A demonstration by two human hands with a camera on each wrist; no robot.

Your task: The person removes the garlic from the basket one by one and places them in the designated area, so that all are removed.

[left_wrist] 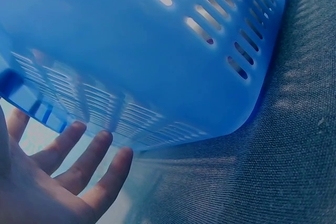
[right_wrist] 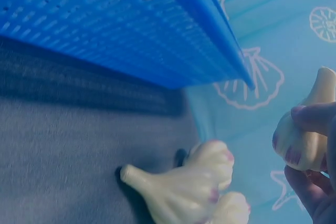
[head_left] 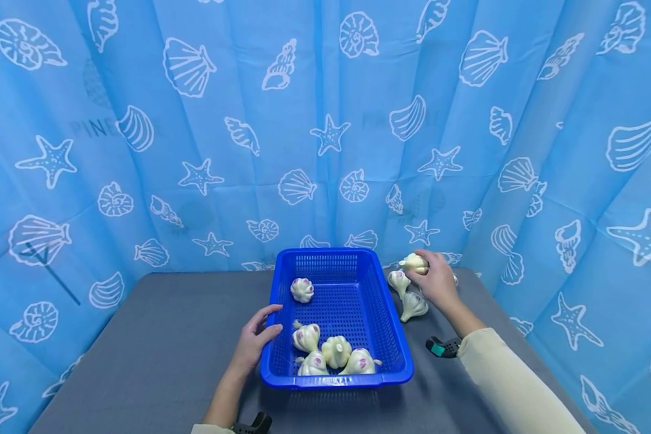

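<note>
Garlic bulb (head_left: pixel 412 263): right of centre in the head view, outside the basket's far right corner; stem to the left.
Right hand (head_left: pixel 438 279): fingers pinching that bulb.
Bulb against fingers: right wrist view, right edge; one fingertip across the body below the stem, another beneath.
Left hand (head_left: pixel 255 339): fingers spread, touching the left rim of the blue basket (head_left: pixel 347 381), lower centre.
Basket bulbs (head_left: pixel 336 351): five; four near the front, one farther back at left.
Loose bulbs (head_left: pixel 414 306): on the tabletop (head_left: pixel 195 337), right of the basket; one partly behind the right hand in the head view.
Left wrist view only: undersides of the left fingers, just beside the slotted outer wall.
Right wrist view only: purple blotches on the held bulb's lower part, clear of the clustered bulbs.
Writing: faint "PINE" on the shell-print curtain (head_left: pixel 325 90), upper left; fainter letters right of centre, unreadable.
</note>
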